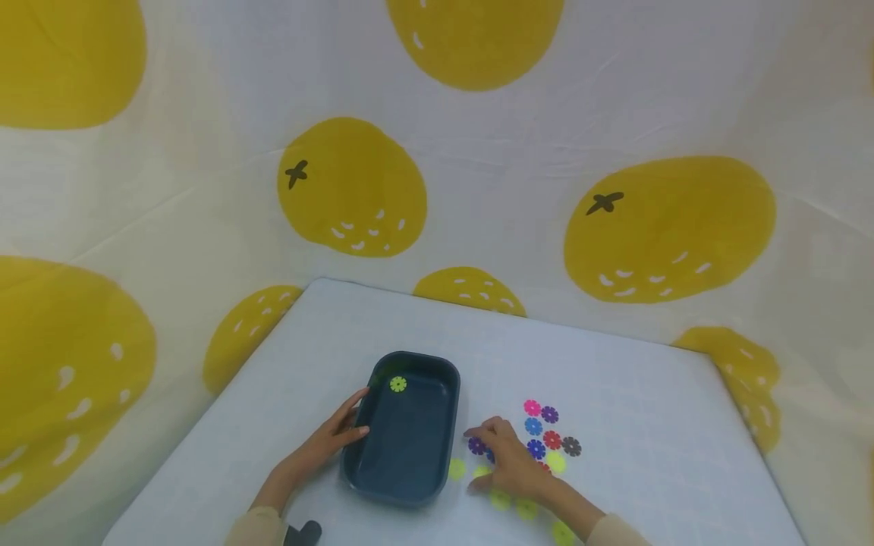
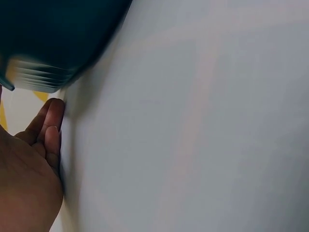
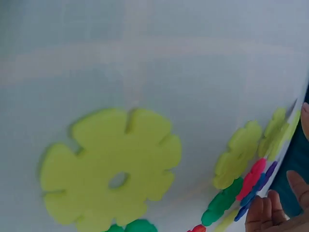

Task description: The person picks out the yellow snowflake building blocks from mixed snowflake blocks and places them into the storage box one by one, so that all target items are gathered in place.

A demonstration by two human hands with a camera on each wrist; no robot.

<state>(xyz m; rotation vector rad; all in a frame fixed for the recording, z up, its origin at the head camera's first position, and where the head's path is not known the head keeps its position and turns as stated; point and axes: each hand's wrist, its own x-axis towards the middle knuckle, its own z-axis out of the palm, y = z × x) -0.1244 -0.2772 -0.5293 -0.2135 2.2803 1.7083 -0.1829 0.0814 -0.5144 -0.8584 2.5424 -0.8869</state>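
Observation:
A dark blue-green rectangular tray [image 1: 403,447] holds one yellow-green snowflake-shaped plastic disc [image 1: 398,384] near its far left corner. My left hand [image 1: 328,440] touches the tray's left side, its finger and thumb spread apart at the rim. In the left wrist view, some of its fingers [image 2: 54,116] lie fairly straight beside the tray, close to the tabletop. To the right of the tray, my right hand [image 1: 512,462] reaches over the loose discs, thumb and forefinger apart. A purple disc [image 1: 476,446] lies by its forefinger, and a yellow disc [image 1: 482,472] near its thumb. The hand partly hides several discs.
Several pink, blue, red, purple and black discs [image 1: 571,447] lie right of the right hand. Yellow-green discs [image 1: 527,508] run along its near side. A dark object [image 1: 303,533] sits by the left forearm. Fruit-patterned cloth [image 1: 492,189] hangs behind the white table [image 1: 614,379].

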